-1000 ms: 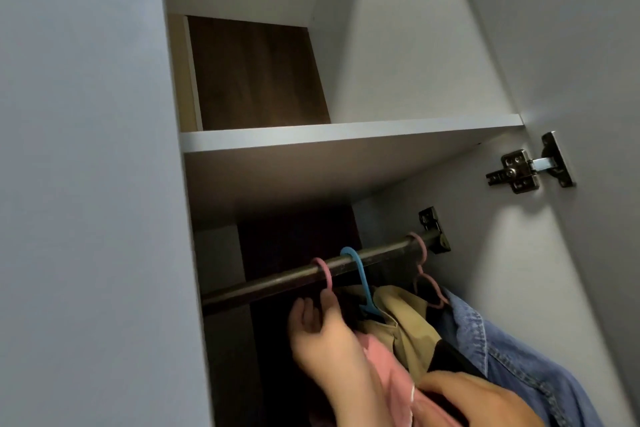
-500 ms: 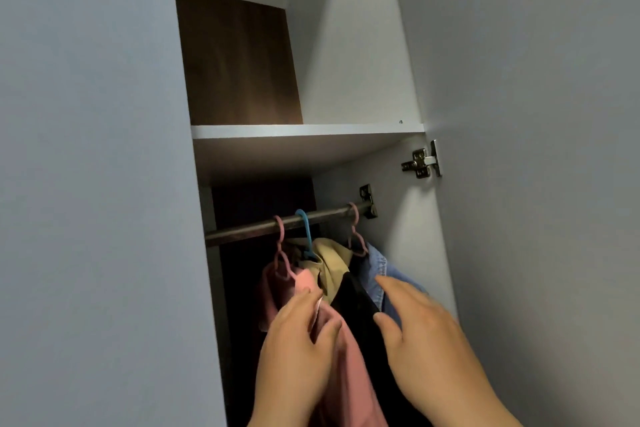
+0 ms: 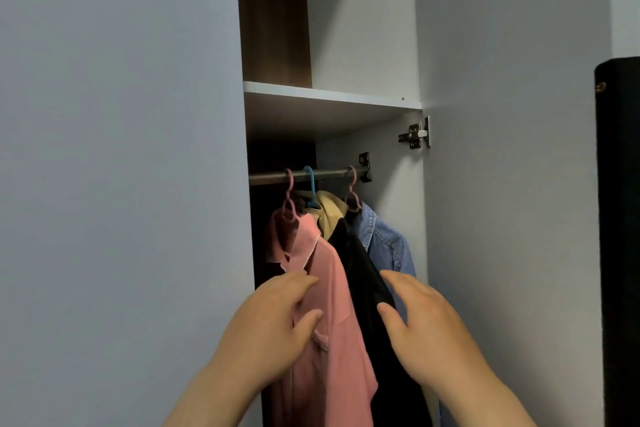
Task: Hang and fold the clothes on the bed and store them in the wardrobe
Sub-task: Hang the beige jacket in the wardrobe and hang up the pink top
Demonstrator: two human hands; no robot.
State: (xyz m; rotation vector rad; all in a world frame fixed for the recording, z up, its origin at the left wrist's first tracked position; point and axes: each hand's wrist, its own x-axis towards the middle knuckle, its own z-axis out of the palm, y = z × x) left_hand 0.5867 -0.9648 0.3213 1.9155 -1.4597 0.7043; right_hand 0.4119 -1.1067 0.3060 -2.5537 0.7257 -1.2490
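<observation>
A pink shirt hangs from a pink hanger on the wardrobe rail. Beside it hang a tan and black garment on a blue hanger and a denim shirt on another pink hanger. My left hand rests with relaxed fingers against the pink shirt's front. My right hand is held with straight fingers at the black garment's edge, in front of the denim shirt.
A white shelf spans the wardrobe above the rail. The shut left door and the open right door with its metal hinge frame the narrow opening. A dark object stands at the far right.
The view has pulled back and tilted down from the rail. My left hand let go of the pink hanger's hook and dropped to the shirt front; my right hand rose beside the black garment.
</observation>
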